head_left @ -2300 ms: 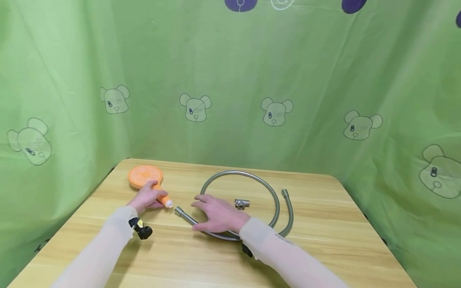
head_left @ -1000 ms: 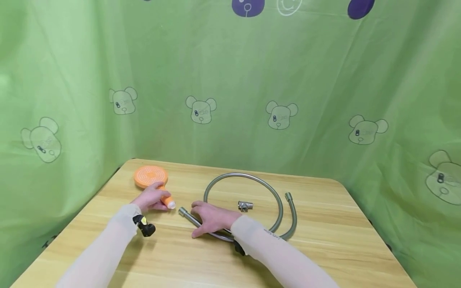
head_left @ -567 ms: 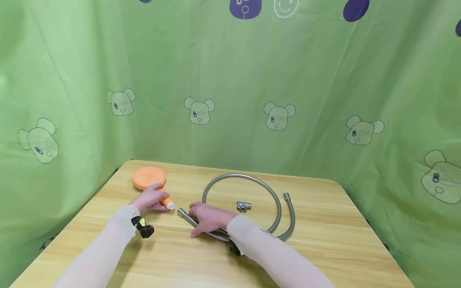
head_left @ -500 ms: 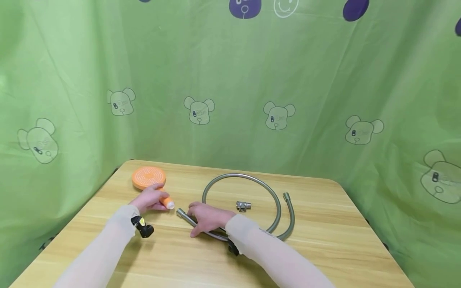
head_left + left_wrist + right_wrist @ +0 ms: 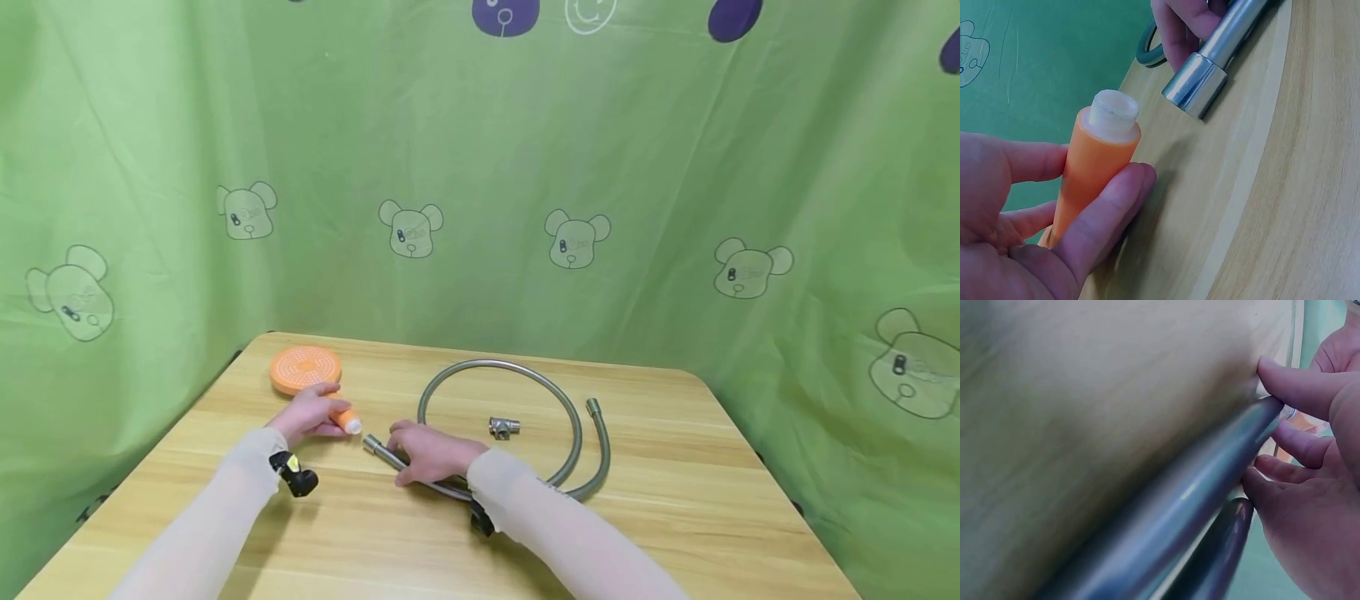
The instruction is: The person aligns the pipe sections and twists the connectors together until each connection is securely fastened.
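An orange shower head (image 5: 303, 368) lies face up at the table's back left. My left hand (image 5: 309, 412) grips its handle. The handle's whitish end (image 5: 1113, 115) sticks out past thumb and fingers in the left wrist view. A little to the right, my right hand (image 5: 435, 452) holds a grey metal shower hose (image 5: 487, 362) near its left end, thumb on one side and fingers on the other. The hose's shiny end nut (image 5: 1194, 86) is just apart from the handle end. Inside the hose loop sits a small chrome tee fitting (image 5: 504, 428).
The hose's other end (image 5: 592, 407) lies at the right on the wooden table (image 5: 405, 550). A green curtain (image 5: 480, 125) with bear prints hangs behind and at both sides. Small black cameras (image 5: 296, 475) are strapped at the wrists.
My right hand came down from above the hose, drew slightly left, and its spread fingers closed round the hose near the end. The left hand keeps its grip on the shower head.
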